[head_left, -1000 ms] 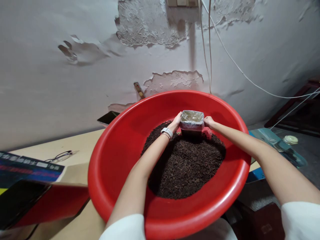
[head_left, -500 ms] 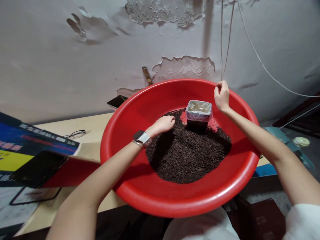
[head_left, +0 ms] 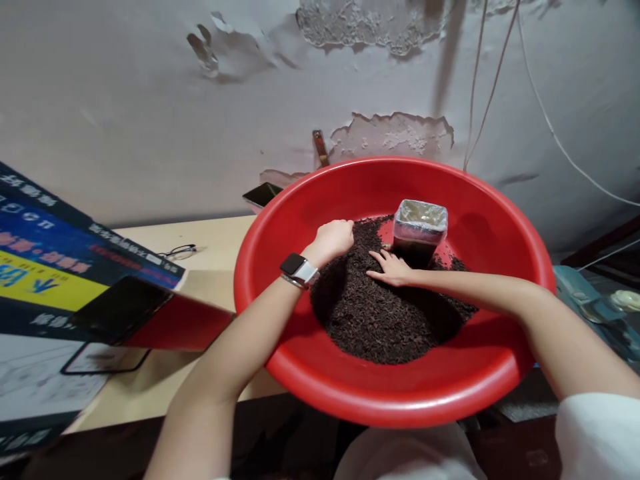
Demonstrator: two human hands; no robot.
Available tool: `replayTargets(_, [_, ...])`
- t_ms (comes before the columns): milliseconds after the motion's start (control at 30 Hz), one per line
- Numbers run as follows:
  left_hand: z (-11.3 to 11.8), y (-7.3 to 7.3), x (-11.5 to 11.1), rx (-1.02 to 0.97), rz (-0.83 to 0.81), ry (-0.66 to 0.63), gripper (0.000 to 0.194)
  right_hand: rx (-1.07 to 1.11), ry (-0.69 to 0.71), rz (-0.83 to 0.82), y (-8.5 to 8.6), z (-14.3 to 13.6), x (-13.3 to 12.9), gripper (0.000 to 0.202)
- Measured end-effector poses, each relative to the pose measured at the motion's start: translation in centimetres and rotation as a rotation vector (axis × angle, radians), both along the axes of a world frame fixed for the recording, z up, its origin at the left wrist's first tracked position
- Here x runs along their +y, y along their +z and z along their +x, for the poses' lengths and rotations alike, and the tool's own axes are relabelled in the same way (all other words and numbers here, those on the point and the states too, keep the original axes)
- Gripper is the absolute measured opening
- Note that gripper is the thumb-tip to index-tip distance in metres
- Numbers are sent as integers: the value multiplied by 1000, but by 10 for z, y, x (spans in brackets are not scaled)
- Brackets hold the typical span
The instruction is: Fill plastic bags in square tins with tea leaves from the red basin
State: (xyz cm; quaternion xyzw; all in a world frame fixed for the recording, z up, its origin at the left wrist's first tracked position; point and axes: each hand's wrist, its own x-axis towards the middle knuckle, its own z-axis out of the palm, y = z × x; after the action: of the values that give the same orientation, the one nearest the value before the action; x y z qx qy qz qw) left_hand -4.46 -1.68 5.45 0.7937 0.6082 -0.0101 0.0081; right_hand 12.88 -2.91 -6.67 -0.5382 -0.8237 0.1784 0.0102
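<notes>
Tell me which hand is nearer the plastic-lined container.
Right. The right hand is just below-left of the container in view; the left hand is farther off to its left.

Spread right hand over dark flakes

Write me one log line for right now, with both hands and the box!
left hand: curled, at left edge of pile, grip unclear | right hand: open, spread over pile | box: upright in tub
</notes>
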Motion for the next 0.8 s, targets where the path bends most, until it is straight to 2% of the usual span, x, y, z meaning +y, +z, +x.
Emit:
replayTargets(200, [1,4,-2,-73,42,-38,34,-133,54,198,-5,-7,-6,52])
replayTargets(333, [-1,6,-1,-147,33,-7,33,-249,141,257,3,-8,-4,40])
replayTargets(500, [-6,9,1,-123,57,14,36,-320,209,230,28,-9,-4,37])
replayTargets(667, [-7,11,1,-94,48,39,36,-290,190,165,57,-7,-16,34])
replayTargets(800, [-5,11,-1,-95,34,25,36,-179,114,192,95,11,-8,34])
